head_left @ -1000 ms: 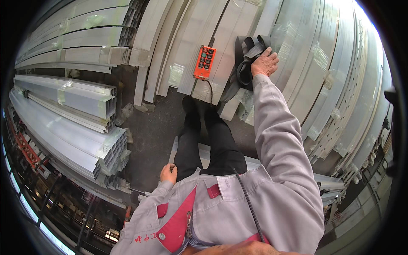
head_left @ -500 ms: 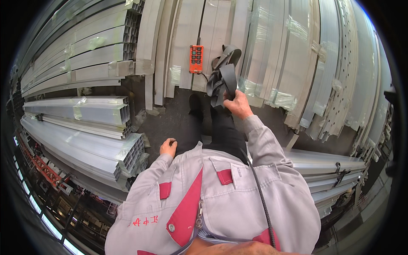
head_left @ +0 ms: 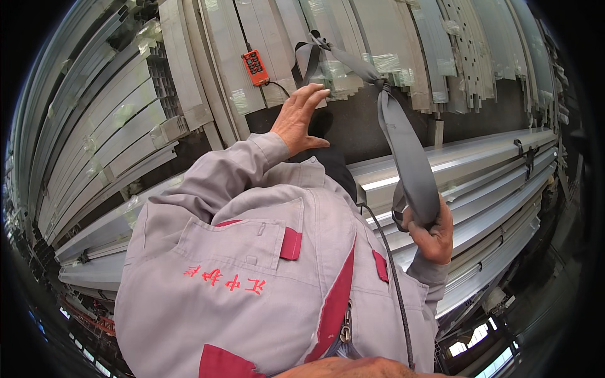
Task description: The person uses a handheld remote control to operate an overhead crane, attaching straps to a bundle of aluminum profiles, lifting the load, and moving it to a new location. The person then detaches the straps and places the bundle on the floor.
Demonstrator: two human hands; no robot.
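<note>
A grey webbing sling (head_left: 403,138) runs from the profile stack down to my right hand (head_left: 433,234), which is closed around its near end. The sling has a knot partway along, and its far end lies tangled in dark loops on the stack. My left hand (head_left: 299,121) is raised with fingers apart and holds nothing, just short of the sling's dark loop. On the profiles left of that loop lies an orange remote control (head_left: 255,68) with black buttons and a black cord.
Long metal profiles (head_left: 384,31), partly wrapped in clear film, fill the far side. Another profile stack (head_left: 113,126) rises at the left, and shiny bars (head_left: 491,170) lie at the right. Dark floor (head_left: 353,123) shows between them.
My right hand has pulled the sling toward me and to the right, stretching out the bundle. My left hand has risen and reached forward. The view has turned.
</note>
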